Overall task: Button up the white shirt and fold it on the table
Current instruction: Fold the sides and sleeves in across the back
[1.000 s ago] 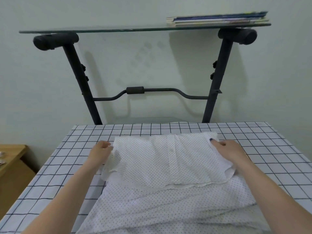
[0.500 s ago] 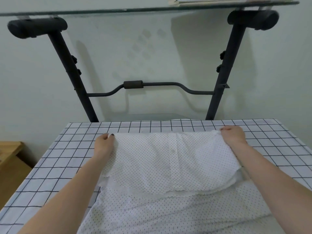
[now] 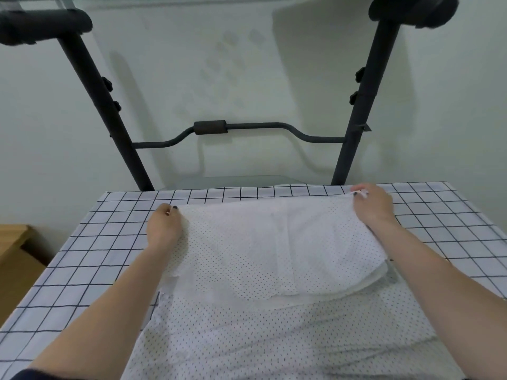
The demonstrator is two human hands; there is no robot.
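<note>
On table (image 3: 82,242), hands (image 3: 164,226) gripping shirt (image 3: 274,242), fingertips hidden

white shirt (image 3: 274,325) hem and both forearms cut off below.

The shirt (image 3: 274,270) is lying on the table (image 3: 82,256), running from the 6 o'clock edge toward 12 o'clock, with its upper layer lying over the lower one. The left hand (image 3: 164,225) is gripping the upper layer's corner at 10 o'clock. The right hand (image 3: 370,207) is gripping the corner at 2 o'clock. A metal stand (image 3: 269,130) is standing behind the table at 12 o'clock. A wooden cabinet (image 3: 13,259) is sitting beside the table at 9 o'clock.
</note>
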